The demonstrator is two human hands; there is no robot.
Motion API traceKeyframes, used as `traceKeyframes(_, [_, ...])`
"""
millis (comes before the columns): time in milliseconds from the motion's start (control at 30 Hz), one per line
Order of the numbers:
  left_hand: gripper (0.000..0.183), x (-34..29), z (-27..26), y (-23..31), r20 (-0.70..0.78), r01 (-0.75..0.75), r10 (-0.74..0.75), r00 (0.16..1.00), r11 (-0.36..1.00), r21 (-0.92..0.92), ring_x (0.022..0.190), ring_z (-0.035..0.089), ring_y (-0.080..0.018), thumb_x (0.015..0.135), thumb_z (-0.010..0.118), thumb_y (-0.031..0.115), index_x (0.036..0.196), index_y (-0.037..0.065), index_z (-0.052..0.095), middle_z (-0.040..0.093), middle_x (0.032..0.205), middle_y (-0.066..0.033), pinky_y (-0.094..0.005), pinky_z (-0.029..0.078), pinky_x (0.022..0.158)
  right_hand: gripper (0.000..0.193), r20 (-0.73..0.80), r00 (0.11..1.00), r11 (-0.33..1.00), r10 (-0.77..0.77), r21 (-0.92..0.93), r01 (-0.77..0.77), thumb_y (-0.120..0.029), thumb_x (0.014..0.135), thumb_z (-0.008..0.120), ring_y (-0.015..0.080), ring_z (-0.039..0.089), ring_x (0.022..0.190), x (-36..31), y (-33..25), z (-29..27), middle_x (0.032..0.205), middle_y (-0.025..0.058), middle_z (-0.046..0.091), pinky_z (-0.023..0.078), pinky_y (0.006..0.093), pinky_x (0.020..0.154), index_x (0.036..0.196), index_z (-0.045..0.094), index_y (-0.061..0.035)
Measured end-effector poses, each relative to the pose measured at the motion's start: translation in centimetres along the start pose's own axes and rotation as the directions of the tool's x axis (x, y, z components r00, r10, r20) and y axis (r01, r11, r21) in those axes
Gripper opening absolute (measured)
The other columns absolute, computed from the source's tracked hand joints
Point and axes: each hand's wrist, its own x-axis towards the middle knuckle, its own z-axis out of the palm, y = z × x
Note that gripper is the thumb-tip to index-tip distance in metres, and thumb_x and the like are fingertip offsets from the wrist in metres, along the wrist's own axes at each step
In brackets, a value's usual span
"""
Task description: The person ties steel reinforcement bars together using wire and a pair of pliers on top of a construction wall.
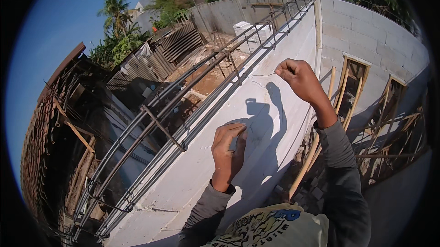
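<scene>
My right hand (295, 77) is raised over the white block wall (192, 173), its thumb and fingertips pinched together. From that pinch a thin piece of wire (265, 75) sticks out to the left, slightly bent, and its shadow falls on the wall face. Lower and to the left, my left hand (228, 150) is held near the same wall with fingers curled toward the thumb. Whatever lies between those fingertips is too small to make out. Along the wall's top runs a long steel rebar cage (183, 92) with tied stirrups, to the left of both hands.
Bamboo poles (305, 171) lean below my right arm, above rubble. A grey block wall (357, 31) with wooden window frames (353, 82) stands on the right. Beyond the rebar lie a stack of white blocks (252, 34), corrugated sheets (181, 45) and a tiled roof (32, 141).
</scene>
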Motion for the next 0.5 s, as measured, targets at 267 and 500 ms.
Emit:
traceKeyframes(267, [0.019,4.0,3.1,-1.3,0.292,0.018,-0.078,0.953,0.979,0.205,0.078,0.068,-0.0296,0.092,0.063,0.02,0.096,0.002,0.07,0.065,0.065,-0.0138,-0.0375,0.053,0.065,0.012,0.181,0.96,0.977,-0.212,0.013,0.213,-0.005,0.087,0.07,0.0147,0.051,0.063,-2.7,-1.8,1.7,0.067,0.0089,0.057,0.044,0.031,0.061,0.089,0.061,0.0026])
traceKeyframes(500, [0.034,4.6,5.9,-2.0,0.071,0.429,-0.423,0.903,0.892,-0.143,0.091,0.068,-0.026,0.093,0.063,0.025,0.115,-0.001,0.059,0.067,0.096,-0.0169,-0.0352,0.054,0.075,0.014,-0.12,0.993,0.999,-0.021,0.032,0.025,-0.011,0.091,0.06,0.0158,0.054,0.069,0.1,-0.3,3.3,0.074,0.0113,0.062,0.046,0.03,0.066,0.093,0.064,0.0021])
